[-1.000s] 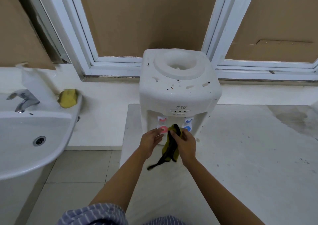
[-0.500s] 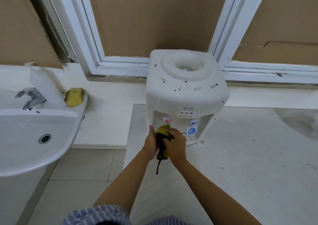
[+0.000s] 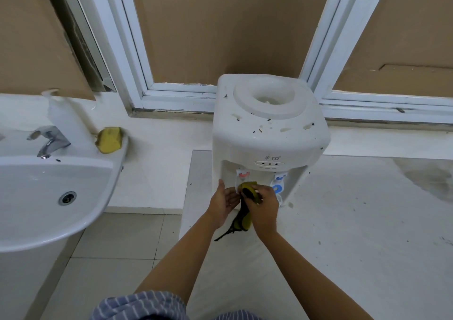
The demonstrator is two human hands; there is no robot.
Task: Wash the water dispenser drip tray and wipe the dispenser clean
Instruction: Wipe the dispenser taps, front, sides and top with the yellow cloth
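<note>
Head view: right hand (image 3: 263,205) grip clamped on cloth (image 3: 247,198); left hand (image 3: 224,204) open; both hide dispenser (image 3: 267,133) tray.

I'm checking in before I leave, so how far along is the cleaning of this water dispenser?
Little looks done: dark specks still dot the top of the dispenser. In hand: the right hand presses a yellow cloth at the red tap, with the left hand beside it. Left: the top, the blue tap, and washing the drip tray, hidden behind the hands, at the sink.
</note>
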